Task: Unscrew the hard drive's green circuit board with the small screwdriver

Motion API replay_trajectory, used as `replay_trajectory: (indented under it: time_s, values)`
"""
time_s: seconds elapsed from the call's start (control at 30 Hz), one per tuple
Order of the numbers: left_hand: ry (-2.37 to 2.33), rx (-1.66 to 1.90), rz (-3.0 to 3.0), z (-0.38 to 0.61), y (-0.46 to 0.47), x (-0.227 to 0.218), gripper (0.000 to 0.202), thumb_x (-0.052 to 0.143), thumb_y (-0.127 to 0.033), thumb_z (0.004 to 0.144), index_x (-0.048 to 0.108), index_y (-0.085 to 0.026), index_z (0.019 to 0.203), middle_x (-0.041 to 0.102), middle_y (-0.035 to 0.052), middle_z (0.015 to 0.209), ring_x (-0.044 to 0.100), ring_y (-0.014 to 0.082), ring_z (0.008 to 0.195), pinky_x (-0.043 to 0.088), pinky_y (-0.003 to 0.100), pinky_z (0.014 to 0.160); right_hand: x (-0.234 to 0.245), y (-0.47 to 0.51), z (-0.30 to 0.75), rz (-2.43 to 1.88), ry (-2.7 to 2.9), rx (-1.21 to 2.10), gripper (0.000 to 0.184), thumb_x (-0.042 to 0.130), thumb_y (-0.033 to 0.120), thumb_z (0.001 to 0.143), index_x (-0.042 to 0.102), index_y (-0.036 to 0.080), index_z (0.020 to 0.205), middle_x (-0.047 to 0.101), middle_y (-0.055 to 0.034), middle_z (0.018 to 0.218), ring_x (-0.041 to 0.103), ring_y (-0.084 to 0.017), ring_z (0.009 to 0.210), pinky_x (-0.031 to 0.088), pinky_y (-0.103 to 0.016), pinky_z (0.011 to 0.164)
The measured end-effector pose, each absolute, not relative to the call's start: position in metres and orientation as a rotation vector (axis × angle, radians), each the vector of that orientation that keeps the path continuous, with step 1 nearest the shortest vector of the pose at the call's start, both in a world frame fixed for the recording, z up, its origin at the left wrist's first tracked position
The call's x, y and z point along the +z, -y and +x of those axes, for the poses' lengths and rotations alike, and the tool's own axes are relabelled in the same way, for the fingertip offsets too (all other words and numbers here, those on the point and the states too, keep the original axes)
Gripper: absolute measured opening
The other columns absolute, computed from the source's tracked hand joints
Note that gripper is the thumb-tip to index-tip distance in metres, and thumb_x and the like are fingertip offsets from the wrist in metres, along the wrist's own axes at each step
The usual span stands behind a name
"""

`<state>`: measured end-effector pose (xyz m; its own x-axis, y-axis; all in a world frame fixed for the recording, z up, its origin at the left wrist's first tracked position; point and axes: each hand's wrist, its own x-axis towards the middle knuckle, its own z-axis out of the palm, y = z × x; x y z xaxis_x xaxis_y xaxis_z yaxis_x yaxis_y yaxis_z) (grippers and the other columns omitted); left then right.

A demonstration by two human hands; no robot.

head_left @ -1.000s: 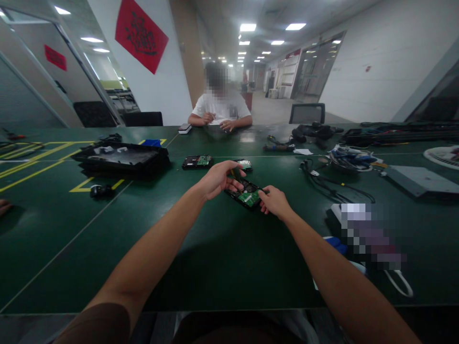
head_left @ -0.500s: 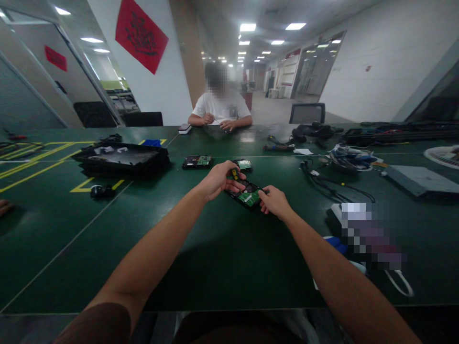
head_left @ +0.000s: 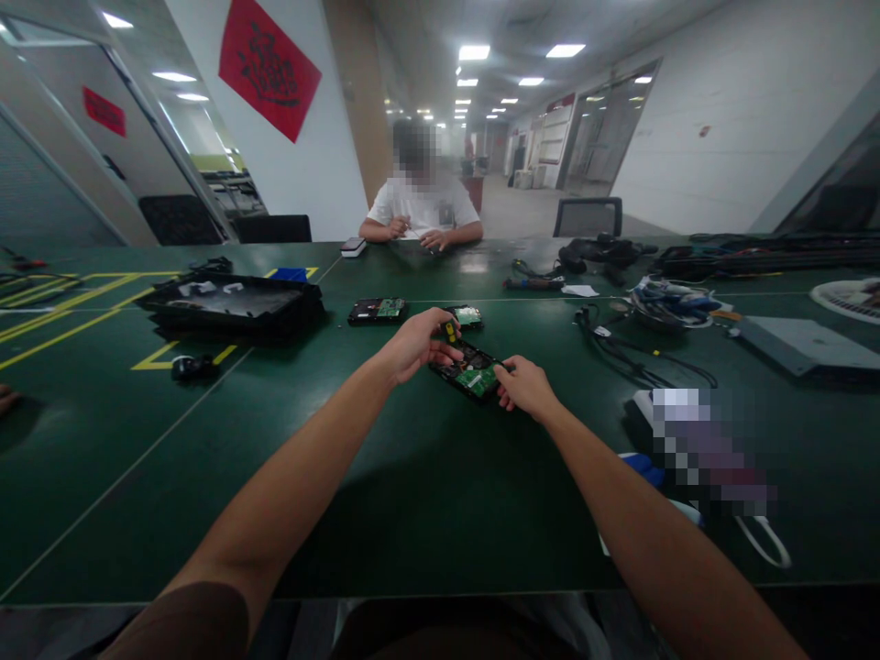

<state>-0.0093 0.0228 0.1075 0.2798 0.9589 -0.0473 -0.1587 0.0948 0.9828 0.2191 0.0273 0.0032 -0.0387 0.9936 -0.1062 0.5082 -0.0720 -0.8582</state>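
Left hand (head_left: 412,346) is closed round a small screwdriver (head_left: 450,330), tip down on the hard drive (head_left: 474,374) just to its right. Right hand (head_left: 526,390) has fingers curled, gripping the hard drive's right edge. The hard drive lies flat and skewed on the table (head_left: 412,495), between both hands.

Right of the black tray (head_left: 230,310) lie three hard drives (head_left: 477,379): one nearer than it, two about level with it. One screwdriver (head_left: 450,330) and two hands, a left hand (head_left: 412,346) and a right hand (head_left: 526,390), are at the nearest drive. Beyond the tray sit one person (head_left: 421,206) and, I think, three chairs (head_left: 273,227); above it on the walls hang two red signs (head_left: 269,66).
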Motion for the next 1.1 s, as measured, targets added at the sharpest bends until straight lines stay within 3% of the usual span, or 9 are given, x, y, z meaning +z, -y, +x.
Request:
replay_trajectory:
  time_s: [0.13,0.4,0.7,0.9,1.1]
  values:
    - [-0.914,0.993,1.143,-0.0101,-0.0204,0.1098,0.028,0.056,-0.037,0.089,0.061,-0.016,0.107,0.071,0.0109,0.097,0.061,0.0126,0.050,0.043,0.023,0.040,0.0042,-0.0261,0.2188,-1.642,1.601,1.023,0.024,0.055,0.032,0.102,0.057,0.016,0.119,0.070,-0.0006,0.067,0.066,-0.012,0.047,0.051,-0.018,0.040]
    - [-0.932,1.042,1.134,-0.0081,-0.0228,0.1061,0.023,0.054,-0.034,0.089,0.060,-0.016,0.101,0.068,0.0102,0.096,0.069,0.0164,0.061,0.050,0.025,0.048,0.0053,-0.0255,0.2184,-1.633,1.601,1.029,0.024,0.055,0.032,0.102,0.057,0.015,0.119,0.070,-0.0003,0.066,0.066,-0.013,0.046,0.052,-0.019,0.040]
    - [-0.875,0.977,1.162,-0.0070,-0.0194,0.1079,0.026,0.053,-0.037,0.091,0.057,-0.016,0.106,0.071,0.0113,0.098,0.067,0.0166,0.054,0.048,0.026,0.044,0.0072,-0.0249,0.2175,-1.636,1.593,1.031,0.022,0.055,0.029,0.102,0.057,0.014,0.118,0.067,0.0008,0.063,0.064,-0.013,0.044,0.051,-0.020,0.038]
    - [-0.961,1.082,1.208,-0.0087,-0.0240,0.1049,0.026,0.054,-0.036,0.088,0.065,-0.016,0.099,0.068,0.0091,0.098,0.069,0.0159,0.060,0.052,0.025,0.051,0.0054,-0.0256,0.2184,-1.626,1.588,1.047,0.022,0.055,0.030,0.102,0.056,0.015,0.118,0.068,0.0009,0.064,0.065,-0.013,0.045,0.051,-0.019,0.038]
    - [-0.887,0.982,1.224,-0.0070,-0.0209,0.1060,0.031,0.053,-0.039,0.089,0.064,-0.015,0.105,0.071,0.0106,0.098,0.066,0.0151,0.055,0.050,0.026,0.046,0.0025,-0.0266,0.2197,-1.624,1.598,1.033,0.022,0.055,0.032,0.102,0.057,0.016,0.117,0.069,0.0006,0.066,0.066,-0.013,0.047,0.052,-0.020,0.039]
